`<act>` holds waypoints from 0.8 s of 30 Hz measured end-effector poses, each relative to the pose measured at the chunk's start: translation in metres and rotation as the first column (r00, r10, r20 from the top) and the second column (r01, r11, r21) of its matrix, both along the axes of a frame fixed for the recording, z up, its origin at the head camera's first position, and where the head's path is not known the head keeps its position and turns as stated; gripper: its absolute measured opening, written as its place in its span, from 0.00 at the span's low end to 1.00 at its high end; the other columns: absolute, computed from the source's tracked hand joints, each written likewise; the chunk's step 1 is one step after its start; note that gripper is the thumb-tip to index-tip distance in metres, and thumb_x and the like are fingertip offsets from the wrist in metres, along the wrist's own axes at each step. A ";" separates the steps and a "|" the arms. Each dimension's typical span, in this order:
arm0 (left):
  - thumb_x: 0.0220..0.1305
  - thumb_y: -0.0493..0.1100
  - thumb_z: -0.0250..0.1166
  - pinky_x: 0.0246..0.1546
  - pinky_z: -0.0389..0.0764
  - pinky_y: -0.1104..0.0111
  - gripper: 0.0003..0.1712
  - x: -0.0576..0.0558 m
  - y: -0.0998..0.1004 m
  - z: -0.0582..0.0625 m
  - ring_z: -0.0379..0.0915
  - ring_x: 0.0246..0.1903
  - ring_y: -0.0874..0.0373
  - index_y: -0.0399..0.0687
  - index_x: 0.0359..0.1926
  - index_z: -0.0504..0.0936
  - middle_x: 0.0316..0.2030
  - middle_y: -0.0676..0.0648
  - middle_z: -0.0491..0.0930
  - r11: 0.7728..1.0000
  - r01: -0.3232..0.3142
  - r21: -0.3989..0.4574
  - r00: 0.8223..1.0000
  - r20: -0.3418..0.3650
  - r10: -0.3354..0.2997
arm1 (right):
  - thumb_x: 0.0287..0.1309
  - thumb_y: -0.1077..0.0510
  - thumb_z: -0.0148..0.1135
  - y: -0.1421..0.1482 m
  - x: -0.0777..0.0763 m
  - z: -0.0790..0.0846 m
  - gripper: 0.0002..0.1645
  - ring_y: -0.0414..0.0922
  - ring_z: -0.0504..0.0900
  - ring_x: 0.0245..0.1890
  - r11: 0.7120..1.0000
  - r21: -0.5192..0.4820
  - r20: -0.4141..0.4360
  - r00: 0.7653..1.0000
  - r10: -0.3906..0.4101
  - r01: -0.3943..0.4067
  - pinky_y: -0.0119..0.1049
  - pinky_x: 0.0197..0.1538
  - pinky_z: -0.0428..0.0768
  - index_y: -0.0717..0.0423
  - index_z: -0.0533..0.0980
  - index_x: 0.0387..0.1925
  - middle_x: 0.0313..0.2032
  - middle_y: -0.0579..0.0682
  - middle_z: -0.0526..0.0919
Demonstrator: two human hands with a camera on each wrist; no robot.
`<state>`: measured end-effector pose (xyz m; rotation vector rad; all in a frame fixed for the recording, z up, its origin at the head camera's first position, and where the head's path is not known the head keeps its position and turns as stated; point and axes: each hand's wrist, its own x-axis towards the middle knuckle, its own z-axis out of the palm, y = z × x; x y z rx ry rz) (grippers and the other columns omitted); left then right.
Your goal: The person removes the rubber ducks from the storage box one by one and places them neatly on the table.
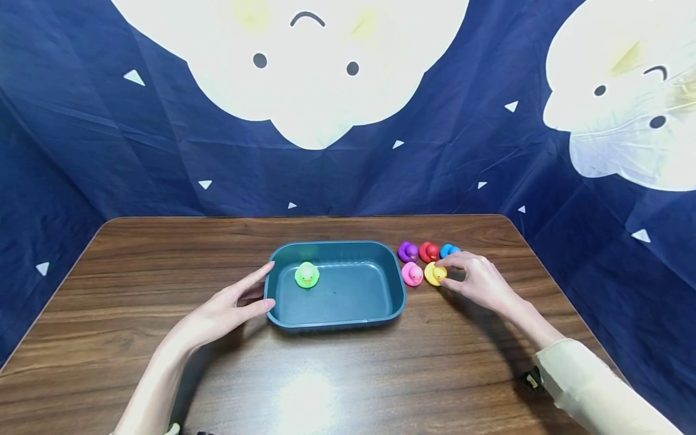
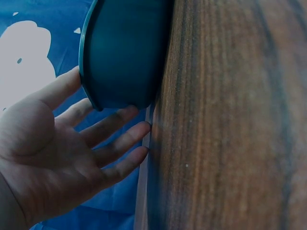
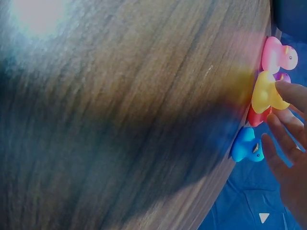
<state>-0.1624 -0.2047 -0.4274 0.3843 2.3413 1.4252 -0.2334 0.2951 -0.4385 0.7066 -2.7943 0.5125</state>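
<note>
A teal rectangular plastic bin [image 1: 334,321] stands on the table with a green rubber duck [image 1: 307,275] inside, toward its left end. My left hand [image 1: 228,311] touches the bin's left end, fingers extended and spread, thumb near the front corner. In the left wrist view, the fingertips of that hand [image 2: 72,143] meet the bin's wall and rim. To the right of the bin, my right hand [image 1: 481,281] pinches a yellow rubber duck [image 1: 433,274] between thumb and forefinger. The duck sits at table level, its right side partly covered by the fingertips.
Around the yellow duck stand a pink duck [image 1: 412,274], a purple duck [image 1: 408,251], a red duck [image 1: 429,251] and a blue duck [image 1: 449,249], close together. The wooden table [image 1: 348,368] ends at a dark blue cloth [image 1: 337,175] behind.
</note>
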 end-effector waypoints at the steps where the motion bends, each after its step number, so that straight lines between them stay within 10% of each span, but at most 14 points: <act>1: 0.75 0.54 0.62 0.57 0.70 0.83 0.46 0.000 0.000 0.000 0.63 0.75 0.39 0.55 0.83 0.48 0.77 0.36 0.62 1.000 0.000 0.000 1.000 0.002 0.000 | 0.50 0.58 0.81 0.000 0.000 -0.001 0.20 0.53 0.90 0.49 1.000 0.001 0.000 1.000 0.002 -0.002 0.53 0.52 0.85 0.52 0.87 0.47 0.46 0.51 0.92; 24: 0.75 0.54 0.62 0.58 0.70 0.81 0.46 0.000 0.000 0.001 0.63 0.75 0.40 0.56 0.83 0.47 0.78 0.37 0.61 1.000 -0.001 -0.004 1.000 0.006 0.001 | 0.51 0.55 0.81 0.001 0.000 0.000 0.21 0.48 0.89 0.44 0.998 -0.066 -0.033 0.999 -0.011 0.009 0.49 0.47 0.84 0.49 0.87 0.48 0.43 0.48 0.91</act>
